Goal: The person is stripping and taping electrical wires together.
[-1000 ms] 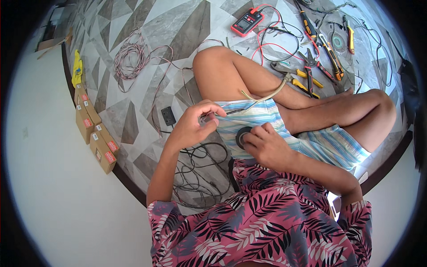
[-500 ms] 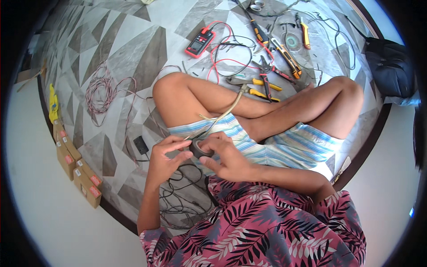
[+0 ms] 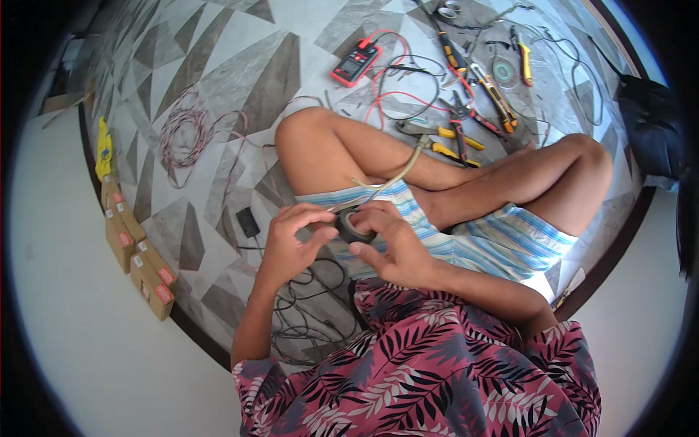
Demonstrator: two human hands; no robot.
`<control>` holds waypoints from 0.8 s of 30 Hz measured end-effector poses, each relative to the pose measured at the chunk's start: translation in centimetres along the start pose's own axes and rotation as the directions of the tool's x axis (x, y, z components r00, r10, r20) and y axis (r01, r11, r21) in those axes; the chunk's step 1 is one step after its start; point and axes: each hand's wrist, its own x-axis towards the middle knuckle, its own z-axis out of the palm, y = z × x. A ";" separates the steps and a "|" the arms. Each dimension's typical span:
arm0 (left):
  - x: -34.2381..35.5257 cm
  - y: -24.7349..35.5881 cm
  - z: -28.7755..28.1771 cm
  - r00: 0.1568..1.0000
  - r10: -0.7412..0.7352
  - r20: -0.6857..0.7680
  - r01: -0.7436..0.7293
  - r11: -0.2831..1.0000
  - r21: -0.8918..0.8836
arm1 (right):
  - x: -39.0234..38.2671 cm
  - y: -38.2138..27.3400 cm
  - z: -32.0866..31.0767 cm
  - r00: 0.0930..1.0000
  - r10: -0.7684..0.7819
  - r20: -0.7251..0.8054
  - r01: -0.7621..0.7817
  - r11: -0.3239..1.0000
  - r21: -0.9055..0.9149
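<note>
A roll of black electrical tape [image 3: 354, 227] is in my right hand [image 3: 397, 251], with fingers at its ring and the thumb just below. Close beside it, my left hand [image 3: 287, 240] pinches thin wire ends at its fingertips; the exact grip is small and partly hidden. A beige cable [image 3: 402, 173] curves over my lap and thigh toward the hands. Its far end lies by yellow-handled pliers [image 3: 444, 149] beyond my shin.
Beyond my legs lie a red multimeter [image 3: 356, 64] with leads, wire strippers [image 3: 460, 120], a utility knife [image 3: 495, 98] and several tools. Coiled wire [image 3: 183, 138], a black adapter [image 3: 247, 222] and tangled black cable [image 3: 309, 320] are leftward. Boxes [image 3: 151, 280] line the wall; a black bag [image 3: 648, 116] sits right.
The whole view has shifted, so the scene sits further right. The tape roll has turned slightly, showing more of its ring; both hands stay close together around it.
</note>
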 end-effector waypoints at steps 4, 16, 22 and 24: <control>0.2 -0.5 -0.1 0.997 -0.066 0.027 0.069 0.985 -0.155 | 0.2 0.0 -0.3 0.997 -0.069 0.032 0.071 0.996 -0.063; 0.2 -0.4 1.0 0.960 0.276 -0.052 -0.250 0.923 0.294 | 0.3 0.2 -0.6 0.996 -0.049 0.068 0.051 0.998 -0.028; 0.1 -0.2 2.0 0.990 0.085 -0.116 -0.050 0.959 0.277 | -0.5 1.1 0.7 0.978 0.192 0.079 -0.207 0.921 0.330; 0.1 0.1 1.5 0.995 -0.037 -0.097 0.048 0.993 0.111 | -0.9 1.3 1.0 0.938 0.311 0.152 -0.346 0.808 0.478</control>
